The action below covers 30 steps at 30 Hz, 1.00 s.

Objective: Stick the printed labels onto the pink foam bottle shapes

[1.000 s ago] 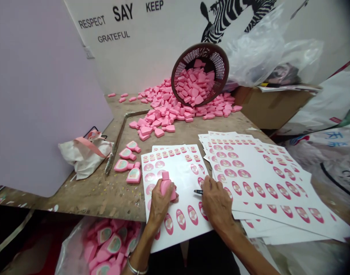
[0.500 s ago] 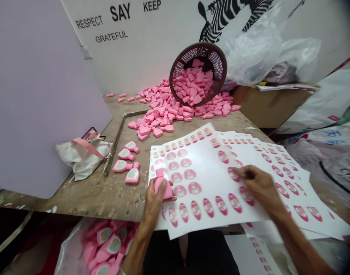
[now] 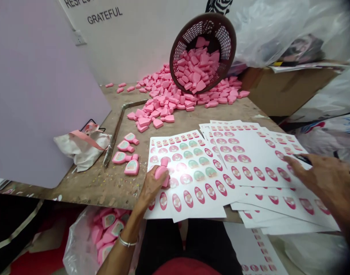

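Observation:
My left hand point(image 3: 152, 186) is closed around a plain pink bottle-shaped piece point(image 3: 162, 171) and rests on the near left of a white sticker sheet point(image 3: 198, 173). That sheet lies at the table's front edge and carries rows of oval pink and green labels. My right hand point(image 3: 326, 179) lies far to the right on a fanned stack of sticker sheets point(image 3: 249, 160). Its fingers are stretched leftward, and a thin dark tool point(image 3: 302, 158) shows pinched along them.
A tipped brown basket point(image 3: 229, 34) spills a pile of pink pieces point(image 3: 163, 103) over the back of the table. Several labelled pieces point(image 3: 126, 156), a metal bar point(image 3: 117, 130) and a white cloth bag point(image 3: 83, 147) lie left. A plastic bag of labelled pieces point(image 3: 106, 233) hangs below; a cardboard box point(image 3: 284, 88) stands right.
My right hand dragged a full sticker sheet leftward over the partly used one, then drew back to the right stack. The left hand kept the pink piece. The view tilted downward.

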Each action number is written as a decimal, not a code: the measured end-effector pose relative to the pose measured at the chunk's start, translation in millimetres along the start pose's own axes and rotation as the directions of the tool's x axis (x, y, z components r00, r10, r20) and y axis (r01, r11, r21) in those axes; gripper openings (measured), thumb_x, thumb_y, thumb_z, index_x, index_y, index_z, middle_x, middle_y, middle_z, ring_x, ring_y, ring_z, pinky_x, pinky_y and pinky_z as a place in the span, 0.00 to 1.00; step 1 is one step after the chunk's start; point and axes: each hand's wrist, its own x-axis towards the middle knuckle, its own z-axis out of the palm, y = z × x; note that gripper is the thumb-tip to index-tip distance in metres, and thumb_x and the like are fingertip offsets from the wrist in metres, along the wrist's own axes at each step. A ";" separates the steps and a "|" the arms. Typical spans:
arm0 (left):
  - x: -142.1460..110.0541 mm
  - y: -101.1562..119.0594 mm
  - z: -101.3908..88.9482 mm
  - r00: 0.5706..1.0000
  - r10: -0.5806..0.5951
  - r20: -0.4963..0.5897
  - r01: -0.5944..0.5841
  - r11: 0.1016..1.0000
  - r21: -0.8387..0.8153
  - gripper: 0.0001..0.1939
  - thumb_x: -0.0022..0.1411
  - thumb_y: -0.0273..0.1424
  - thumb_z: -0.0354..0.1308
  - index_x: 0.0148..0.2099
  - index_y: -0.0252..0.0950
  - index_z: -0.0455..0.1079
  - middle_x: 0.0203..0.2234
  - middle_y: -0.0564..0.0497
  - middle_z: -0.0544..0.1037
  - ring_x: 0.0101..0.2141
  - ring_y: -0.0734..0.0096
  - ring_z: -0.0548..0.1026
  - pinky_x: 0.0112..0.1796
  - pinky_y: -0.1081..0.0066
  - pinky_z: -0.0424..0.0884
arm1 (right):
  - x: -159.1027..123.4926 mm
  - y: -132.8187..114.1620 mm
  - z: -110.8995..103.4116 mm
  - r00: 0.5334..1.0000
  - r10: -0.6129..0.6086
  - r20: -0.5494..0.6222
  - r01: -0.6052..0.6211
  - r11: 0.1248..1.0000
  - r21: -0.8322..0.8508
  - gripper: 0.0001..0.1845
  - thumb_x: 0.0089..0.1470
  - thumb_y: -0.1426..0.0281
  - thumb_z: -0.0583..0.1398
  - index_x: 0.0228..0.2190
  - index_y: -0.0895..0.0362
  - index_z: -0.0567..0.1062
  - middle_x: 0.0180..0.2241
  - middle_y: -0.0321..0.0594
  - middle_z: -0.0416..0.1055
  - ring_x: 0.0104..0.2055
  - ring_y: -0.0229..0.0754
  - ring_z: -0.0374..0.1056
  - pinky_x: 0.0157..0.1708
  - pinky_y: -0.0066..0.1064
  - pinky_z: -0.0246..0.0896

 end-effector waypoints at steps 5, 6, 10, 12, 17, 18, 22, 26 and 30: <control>0.6 9.2 -20.4 0.987 0.137 -0.088 -0.111 0.961 0.254 0.10 0.51 0.38 0.61 0.30 0.36 0.71 0.22 0.53 0.73 0.23 0.71 0.70 0.24 0.74 0.67 | -89.7 -60.0 32.7 0.834 -0.480 0.272 0.440 0.876 0.198 0.22 0.57 0.53 0.54 0.33 0.60 0.76 0.30 0.48 0.71 0.32 0.41 0.64 0.32 0.36 0.57; -3.1 10.4 -17.7 0.986 0.136 -0.099 -0.111 0.968 0.224 0.11 0.52 0.39 0.61 0.32 0.36 0.71 0.23 0.53 0.74 0.24 0.71 0.71 0.25 0.74 0.68 | -113.6 -72.5 39.2 0.787 -0.527 0.321 0.494 0.850 0.184 0.23 0.57 0.54 0.55 0.41 0.59 0.74 0.33 0.47 0.71 0.34 0.43 0.64 0.32 0.35 0.58; -25.1 8.3 9.3 1.000 -0.007 0.013 0.009 0.991 -0.133 0.18 0.56 0.46 0.58 0.41 0.37 0.68 0.30 0.50 0.76 0.24 0.69 0.74 0.25 0.70 0.73 | -194.5 -109.5 52.8 0.722 -0.608 0.329 0.649 0.761 -0.018 0.26 0.58 0.57 0.56 0.51 0.61 0.69 0.32 0.45 0.68 0.35 0.46 0.62 0.33 0.36 0.58; -32.4 2.3 21.3 0.997 -0.039 0.059 0.053 0.966 -0.254 0.20 0.57 0.47 0.57 0.42 0.36 0.66 0.32 0.49 0.76 0.24 0.69 0.76 0.25 0.69 0.74 | -216.6 -120.8 51.0 0.732 -0.606 0.310 0.652 0.756 -0.063 0.25 0.58 0.58 0.55 0.51 0.61 0.69 0.33 0.46 0.68 0.36 0.48 0.62 0.36 0.38 0.58; -33.1 -16.2 18.5 0.998 -0.062 0.000 0.060 0.963 -0.262 0.21 0.56 0.48 0.57 0.41 0.35 0.65 0.33 0.48 0.76 0.24 0.68 0.78 0.26 0.70 0.76 | -208.7 -131.9 45.9 0.711 -0.623 0.327 0.601 0.779 0.176 0.13 0.61 0.63 0.52 0.39 0.56 0.72 0.34 0.44 0.69 0.37 0.45 0.63 0.37 0.36 0.58; -33.3 -17.7 15.6 0.998 -0.064 -0.011 0.059 0.968 -0.243 0.20 0.56 0.48 0.57 0.40 0.35 0.65 0.32 0.48 0.76 0.24 0.67 0.78 0.26 0.70 0.75 | -200.4 -131.6 47.3 0.728 -0.612 0.309 0.575 0.791 0.210 0.12 0.61 0.63 0.52 0.36 0.56 0.72 0.34 0.43 0.70 0.37 0.45 0.63 0.38 0.36 0.58; -38.8 -12.2 18.6 0.998 -0.057 0.011 0.058 0.977 -0.204 0.18 0.56 0.46 0.59 0.37 0.36 0.66 0.23 0.52 0.74 0.21 0.68 0.76 0.22 0.73 0.73 | -173.8 -128.2 57.3 0.763 -0.567 0.311 0.504 0.823 0.263 0.10 0.61 0.64 0.52 0.35 0.54 0.71 0.33 0.40 0.71 0.37 0.43 0.65 0.38 0.35 0.57; -41.6 0.5 42.5 0.994 -0.061 0.089 0.084 0.956 -0.280 0.18 0.56 0.45 0.59 0.39 0.37 0.66 0.19 0.54 0.74 0.20 0.67 0.76 0.22 0.71 0.73 | -168.7 -124.1 63.7 0.755 -0.595 0.275 0.566 0.803 0.186 0.09 0.59 0.65 0.53 0.34 0.55 0.70 0.30 0.39 0.71 0.33 0.43 0.64 0.35 0.35 0.53; -35.8 3.2 61.8 0.981 -0.025 0.195 0.077 0.961 -0.264 0.17 0.56 0.45 0.59 0.38 0.37 0.65 0.22 0.53 0.76 0.22 0.66 0.77 0.24 0.70 0.74 | -168.0 -120.4 63.7 0.668 -0.703 0.245 0.691 0.708 0.145 0.09 0.59 0.66 0.54 0.33 0.56 0.71 0.31 0.40 0.73 0.35 0.43 0.64 0.35 0.34 0.50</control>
